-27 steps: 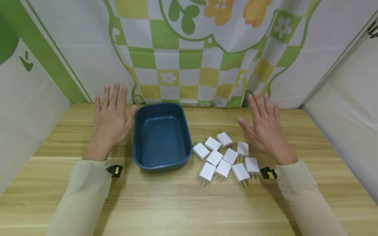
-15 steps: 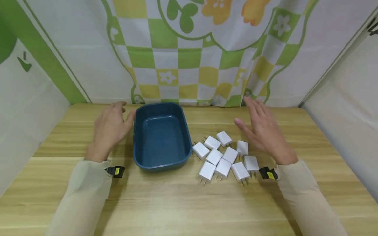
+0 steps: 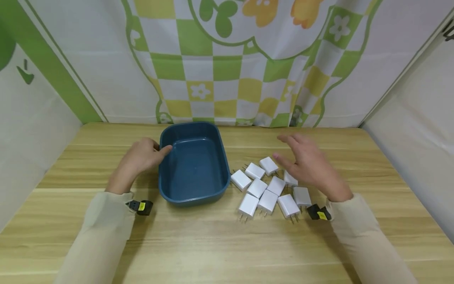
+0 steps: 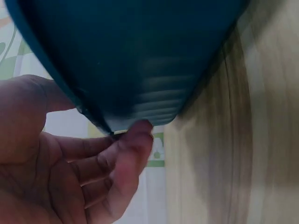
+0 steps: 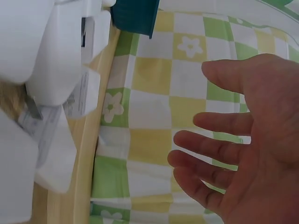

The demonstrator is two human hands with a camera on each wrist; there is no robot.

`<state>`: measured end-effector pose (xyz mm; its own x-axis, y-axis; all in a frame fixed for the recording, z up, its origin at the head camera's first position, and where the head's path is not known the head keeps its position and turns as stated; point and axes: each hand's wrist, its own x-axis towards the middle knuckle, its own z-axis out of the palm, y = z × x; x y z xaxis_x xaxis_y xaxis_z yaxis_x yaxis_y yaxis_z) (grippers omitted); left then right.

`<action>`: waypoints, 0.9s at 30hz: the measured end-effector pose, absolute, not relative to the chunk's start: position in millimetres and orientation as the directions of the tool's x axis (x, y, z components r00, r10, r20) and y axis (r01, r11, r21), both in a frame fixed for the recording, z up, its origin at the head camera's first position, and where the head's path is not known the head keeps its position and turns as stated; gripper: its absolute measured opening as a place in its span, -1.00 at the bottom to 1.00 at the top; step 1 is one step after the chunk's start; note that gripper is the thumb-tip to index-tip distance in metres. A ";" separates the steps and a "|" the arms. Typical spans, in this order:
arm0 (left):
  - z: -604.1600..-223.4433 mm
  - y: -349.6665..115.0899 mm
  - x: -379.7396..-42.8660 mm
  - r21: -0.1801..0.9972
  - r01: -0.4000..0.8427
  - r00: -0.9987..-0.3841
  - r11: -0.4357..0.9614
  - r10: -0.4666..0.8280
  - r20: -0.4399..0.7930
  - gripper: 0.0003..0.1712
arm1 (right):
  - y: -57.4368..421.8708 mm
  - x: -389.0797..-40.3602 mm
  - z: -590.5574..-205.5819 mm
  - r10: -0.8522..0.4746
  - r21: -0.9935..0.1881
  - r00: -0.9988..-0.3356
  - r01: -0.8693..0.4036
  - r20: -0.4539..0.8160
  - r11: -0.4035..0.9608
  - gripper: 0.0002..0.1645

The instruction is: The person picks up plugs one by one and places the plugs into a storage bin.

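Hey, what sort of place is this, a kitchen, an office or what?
Hard to be sure, but it looks like a small curtained work booth: a light wood-grain tabletop, a green, yellow and white checked flowered curtain behind it, and pale side walls close on both sides.

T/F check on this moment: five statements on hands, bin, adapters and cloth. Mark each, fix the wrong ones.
1. The left hand has its thumb over the rim of the blue bin. True.
2. In the head view, the white adapters lie left of the bin. False: they lie right of it.
3. The right hand grips an adapter. False: it holds nothing.
4. Metal prongs show on several adapters. True.
5. The checked cloth lies under the bin. False: it hangs behind it.
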<state>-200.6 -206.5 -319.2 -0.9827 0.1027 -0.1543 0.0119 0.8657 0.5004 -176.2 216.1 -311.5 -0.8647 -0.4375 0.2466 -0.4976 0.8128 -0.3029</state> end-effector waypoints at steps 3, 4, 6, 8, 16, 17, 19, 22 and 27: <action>-321.4 -204.9 -201.5 0.510 0.029 -0.986 0.860 0.109 -0.127 -0.45 | 210.1 -174.5 -314.5 -0.473 -0.289 -0.847 -0.529 0.244 0.798 -0.40; -321.8 -204.5 -201.6 0.512 0.034 -0.987 0.858 0.110 -0.118 -0.51 | 207.9 -173.5 -315.5 -0.487 -0.290 -0.841 -0.539 0.237 0.791 -0.43; -322.0 -204.3 -201.3 0.517 0.044 -0.988 0.855 0.113 -0.104 -0.57 | 202.7 -171.8 -317.8 -0.514 -0.289 -0.828 -0.560 0.223 0.776 -0.48; -321.6 -204.5 -200.9 0.523 0.047 -0.988 0.851 0.117 -0.102 -0.57 | 196.9 -169.5 -320.0 -0.545 -0.298 -0.814 -0.581 0.202 0.758 -0.52; -317.2 -208.0 -199.5 0.537 0.062 -0.983 0.842 0.146 -0.115 -0.48 | 172.8 -161.3 -325.2 -0.600 -0.288 -0.780 -0.624 0.176 0.727 -0.55; -317.0 -208.1 -199.5 0.537 0.061 -0.982 0.842 0.146 -0.117 -0.48 | 169.9 -160.2 -325.7 -0.597 -0.280 -0.784 -0.619 0.168 0.734 -0.55; -316.8 -207.9 -199.7 0.535 0.060 -0.982 0.843 0.145 -0.119 -0.48 | 164.1 -159.2 -327.1 -0.593 -0.266 -0.790 -0.612 0.157 0.745 -0.55; -317.3 -207.8 -200.1 0.528 0.058 -0.984 0.847 0.139 -0.114 -0.46 | 154.5 -159.4 -328.8 -0.582 -0.250 -0.803 -0.595 0.130 0.764 -0.53; -318.6 -208.7 -200.7 0.508 0.055 -0.988 0.859 0.121 -0.099 -0.48 | 137.7 -165.4 -335.0 -0.556 -0.213 -0.827 -0.559 0.081 0.801 -0.50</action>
